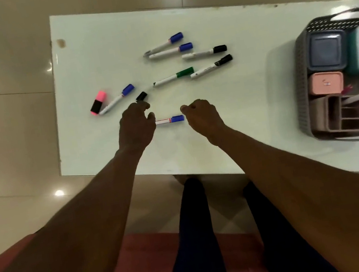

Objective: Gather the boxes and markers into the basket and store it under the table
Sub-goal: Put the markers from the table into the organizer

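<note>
Both hands hover over the blue pen (169, 120) — left hand (136, 129) half curled, right hand (201, 117) loosely spread, neither pinching. A bump could roll it off the table (109, 153) at six o'clock.

Single view only: the camera sits on my head, aimed forward and steeply down. It looks onto the white table (249, 90) from above, close enough that my forearms fill the lower frame and my legs show beneath the near edge. Wide-angle lens; tiled floor (2, 119) visible past the far and left table edges.
</note>
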